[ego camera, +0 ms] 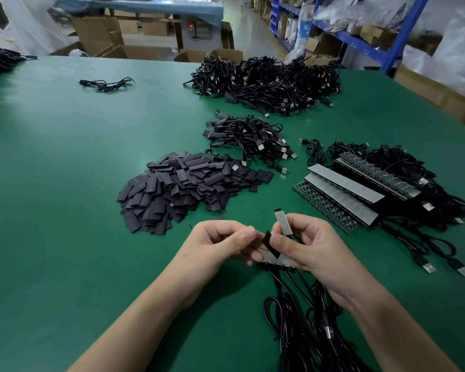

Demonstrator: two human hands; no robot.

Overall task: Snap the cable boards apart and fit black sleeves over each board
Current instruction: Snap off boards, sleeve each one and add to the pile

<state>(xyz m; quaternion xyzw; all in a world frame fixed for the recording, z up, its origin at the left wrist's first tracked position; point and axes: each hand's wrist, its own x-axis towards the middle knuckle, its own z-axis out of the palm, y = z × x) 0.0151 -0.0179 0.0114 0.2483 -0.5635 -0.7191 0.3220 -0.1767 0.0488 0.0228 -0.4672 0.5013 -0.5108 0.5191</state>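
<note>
Green matting covers the table [65, 170], with blue shelving [360, 41] and cardboard boxes [97, 33] behind it. Near the front edge, the left hand [223, 245] pinches a black sleeve [271, 244] between thumb and forefinger. The right hand [314, 248] has its fingers curled round a single board [283, 223], grey face up and tilted, just beside the sleeve. Under both hands lies a short strip of boards [273, 257], its black cables [290, 318] trailing toward the person. A pile of loose sleeves [185, 183] lies ahead on the left, stacked board strips [341, 187] on the right, and sleeved cables [247, 138] beyond.
</note>
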